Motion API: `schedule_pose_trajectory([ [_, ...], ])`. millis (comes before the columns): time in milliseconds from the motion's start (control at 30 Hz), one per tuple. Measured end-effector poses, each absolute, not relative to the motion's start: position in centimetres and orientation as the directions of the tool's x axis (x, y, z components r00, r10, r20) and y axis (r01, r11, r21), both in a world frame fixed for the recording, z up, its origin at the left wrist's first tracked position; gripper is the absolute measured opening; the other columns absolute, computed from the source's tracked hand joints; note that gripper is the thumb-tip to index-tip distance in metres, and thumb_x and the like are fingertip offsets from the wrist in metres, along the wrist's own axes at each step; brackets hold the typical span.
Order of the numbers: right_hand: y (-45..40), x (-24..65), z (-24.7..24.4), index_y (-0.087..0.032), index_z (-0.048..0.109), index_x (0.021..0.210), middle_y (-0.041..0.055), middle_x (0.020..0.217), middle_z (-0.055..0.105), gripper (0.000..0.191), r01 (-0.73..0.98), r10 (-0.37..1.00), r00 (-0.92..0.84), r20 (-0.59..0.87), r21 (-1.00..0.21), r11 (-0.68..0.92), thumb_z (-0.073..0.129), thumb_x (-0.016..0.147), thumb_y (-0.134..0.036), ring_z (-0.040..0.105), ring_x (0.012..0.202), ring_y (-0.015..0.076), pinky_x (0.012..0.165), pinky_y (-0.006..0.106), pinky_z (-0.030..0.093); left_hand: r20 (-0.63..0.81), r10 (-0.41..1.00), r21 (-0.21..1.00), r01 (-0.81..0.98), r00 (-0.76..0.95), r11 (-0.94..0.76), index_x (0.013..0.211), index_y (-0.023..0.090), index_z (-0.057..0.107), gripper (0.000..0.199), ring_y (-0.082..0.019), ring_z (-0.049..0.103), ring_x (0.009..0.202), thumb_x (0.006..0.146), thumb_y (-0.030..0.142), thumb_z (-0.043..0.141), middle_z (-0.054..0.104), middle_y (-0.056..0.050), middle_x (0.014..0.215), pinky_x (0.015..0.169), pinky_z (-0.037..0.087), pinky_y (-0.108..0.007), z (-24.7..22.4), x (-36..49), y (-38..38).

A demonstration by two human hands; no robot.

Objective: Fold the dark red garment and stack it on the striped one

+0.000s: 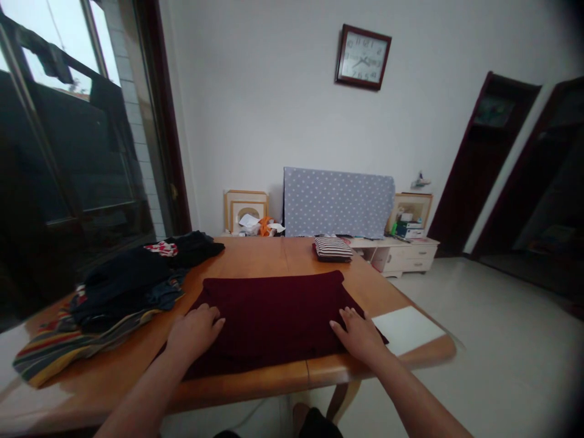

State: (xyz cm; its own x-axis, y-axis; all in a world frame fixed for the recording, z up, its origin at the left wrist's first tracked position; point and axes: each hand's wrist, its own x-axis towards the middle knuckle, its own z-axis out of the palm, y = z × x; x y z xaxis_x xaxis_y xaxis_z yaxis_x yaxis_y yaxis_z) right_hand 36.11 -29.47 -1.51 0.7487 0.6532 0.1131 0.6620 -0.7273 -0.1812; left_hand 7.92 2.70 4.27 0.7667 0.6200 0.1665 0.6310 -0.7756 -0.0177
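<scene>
Head view. A dark red cloth (274,316) lies flat on the wooden table (255,258), spread near the front edge, folded into a rough trapezoid, narrower at the far side.

Left hand (194,331): palm down on the near-left part of the cloth, fingers loosely curled, pressing rather than gripping; nothing is held in it.

Right hand (360,333): palm down on the near-right corner of the cloth, fingers spread and flat, not gripping.

Just beside the right hand, a white board (406,328) lies flat at the table's right front corner, touching or nearly touching the cloth's edge; cannot tell which.

Left side of table: a pile of dark clothes (137,277) with a red-and-white patterned piece on top, resting on a striped cloth (55,350) in yellow, red and dark bands.

Far side of table: a small folded striped garment (333,248), well apart from the red cloth.

Writing: the wall clock (363,56) has a square brown frame and a numbered dial; the numerals are too blurred to read reliably. No brand or label is legible anywhere.

Behind the table: a dotted grey-blue cover (337,202) over something upright on a low white cabinet (406,254).
</scene>
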Motion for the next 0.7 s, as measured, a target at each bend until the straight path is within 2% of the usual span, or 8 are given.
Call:
schedule_pose_trajectory([
  [100,-29.4,37.1,-0.7,-0.008,0.055,0.142,0.0196,0.146,0.052,0.071,0.671,0.654,0.740,0.159,-0.237,-0.702,0.035,0.096,-0.059,0.041,0.143,0.0315,0.120,0.047,0.022,0.182,0.612,-0.014,0.624,0.770,-0.781,0.094,0.021,0.069,0.036,-0.027,0.065,0.094,0.095,0.045,0.042,0.068,-0.012,0.102,0.080,0.046,-0.038,4.9,9.4,3.8],
  [200,-28.4,38.3,0.2,-0.006,0.053,0.143,0.0194,0.147,0.052,0.070,0.665,0.631,0.745,0.217,-0.315,-0.677,0.035,0.097,-0.056,0.042,0.142,0.0298,0.119,0.042,0.028,0.223,0.592,0.024,0.603,0.774,-0.797,0.101,0.020,0.070,0.036,-0.026,0.065,0.100,0.096,0.040,0.041,0.068,-0.014,0.108,0.088,0.046,-0.038,5.3,11.8,5.1],
  [333,-26.3,40.5,0.6,-0.001,0.051,0.143,0.0215,0.147,0.050,0.069,0.640,0.602,0.764,0.233,-0.391,-0.661,0.033,0.098,-0.050,0.043,0.142,0.0291,0.118,0.040,0.031,0.252,0.563,0.091,0.560,0.787,-0.823,0.119,0.017,0.067,0.040,-0.026,0.062,0.116,0.098,0.033,0.037,0.065,-0.016,0.126,0.101,0.043,-0.039,4.3,15.0,7.6],
  [400,-25.2,41.7,0.6,0.000,0.049,0.144,0.0218,0.149,0.048,0.069,0.623,0.586,0.777,0.229,-0.411,-0.665,0.032,0.099,-0.049,0.043,0.142,0.0289,0.118,0.040,0.031,0.259,0.546,0.085,0.544,0.797,-0.835,0.130,0.014,0.062,0.047,-0.028,0.054,0.129,0.099,0.034,0.034,0.059,-0.018,0.138,0.107,0.040,-0.042,3.3,16.2,8.9],
  [533,-22.9,43.6,0.6,0.002,0.047,0.145,0.0220,0.151,0.046,0.070,0.594,0.552,0.802,0.230,-0.406,-0.695,0.027,0.100,-0.048,0.040,0.144,0.0287,0.119,0.039,0.030,0.191,0.606,0.082,0.602,0.773,-0.794,0.145,0.011,0.051,0.064,-0.034,0.030,0.148,0.098,0.050,0.030,0.039,-0.020,0.157,0.114,0.028,-0.060,1.1,16.9,11.1],
  [600,-21.7,44.3,0.8,0.000,0.047,0.146,0.0210,0.151,0.046,0.068,0.595,0.545,0.803,0.240,-0.379,-0.709,0.026,0.101,-0.046,0.039,0.145,0.0278,0.119,0.039,0.030,0.152,0.653,0.103,0.646,0.742,-0.757,0.148,0.013,0.047,0.072,-0.036,0.025,0.150,0.096,0.059,0.029,0.032,-0.020,0.161,0.113,0.023,-0.067,0.1,16.7,11.7],
  [700,-19.8,45.4,1.1,-0.003,0.049,0.145,0.0201,0.152,0.045,0.064,0.608,0.551,0.794,0.256,-0.335,-0.720,0.028,0.101,-0.044,0.037,0.145,0.0278,0.119,0.040,0.029,0.146,0.682,0.099,0.675,0.717,-0.731,0.152,0.017,0.043,0.078,-0.037,0.020,0.151,0.093,0.066,0.029,0.027,-0.018,0.163,0.112,0.016,-0.071,-0.9,16.2,12.0],
])
